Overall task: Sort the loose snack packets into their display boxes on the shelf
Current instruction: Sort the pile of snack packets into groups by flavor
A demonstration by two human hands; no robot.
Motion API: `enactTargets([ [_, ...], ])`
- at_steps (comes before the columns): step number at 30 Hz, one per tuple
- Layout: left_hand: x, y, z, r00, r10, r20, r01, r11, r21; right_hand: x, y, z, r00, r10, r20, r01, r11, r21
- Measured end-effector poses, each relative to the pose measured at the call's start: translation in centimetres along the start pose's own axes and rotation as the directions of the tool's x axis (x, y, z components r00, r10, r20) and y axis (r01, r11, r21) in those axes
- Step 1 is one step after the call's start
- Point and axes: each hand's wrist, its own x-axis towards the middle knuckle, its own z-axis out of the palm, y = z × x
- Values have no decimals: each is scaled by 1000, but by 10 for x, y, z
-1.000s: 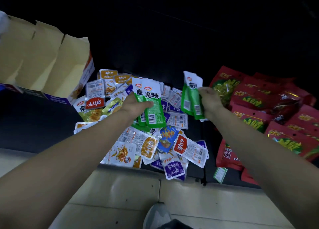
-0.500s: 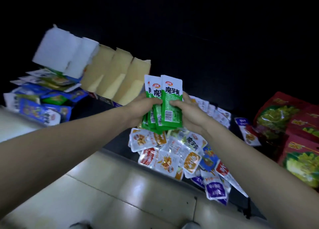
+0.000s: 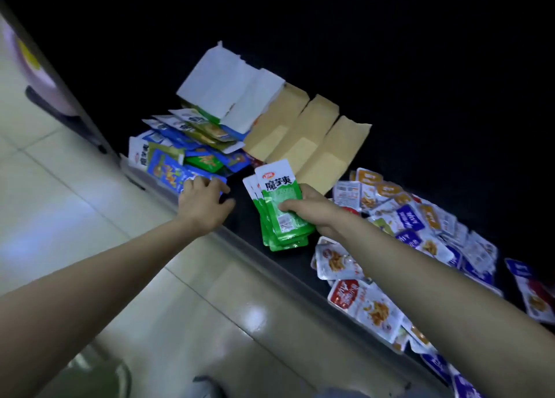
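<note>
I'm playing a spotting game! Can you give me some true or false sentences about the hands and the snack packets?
The right hand holds a stack of green packets. True.
The left hand holds green packets too. False: it is at the blue packets, with no green ones in it.
Brown cardboard flaps stand open behind the green packets. True.
The big pile of loose packets lies under the left arm. False: it lies by the right arm.
</note>
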Motion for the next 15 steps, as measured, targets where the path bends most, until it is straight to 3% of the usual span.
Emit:
enactTargets([
  [3, 0, -36, 11, 999, 42, -28, -40, 997, 59, 20, 4, 24, 997, 76, -3, -76, 994, -79],
  [6, 1, -52, 19, 983, 181, -32, -176, 978, 114, 39, 6, 39, 990, 137, -29, -139, 987, -80],
  [11, 12, -63, 25, 965, 262, -30, -256, 958, 128, 62, -9, 46, 977, 194, 92, -183, 976, -115],
  [15, 13, -66, 28, 953, 298, -50, -290, 949, 121, 81, -8, 59, 988, 156, 11, -150, 966, -211],
])
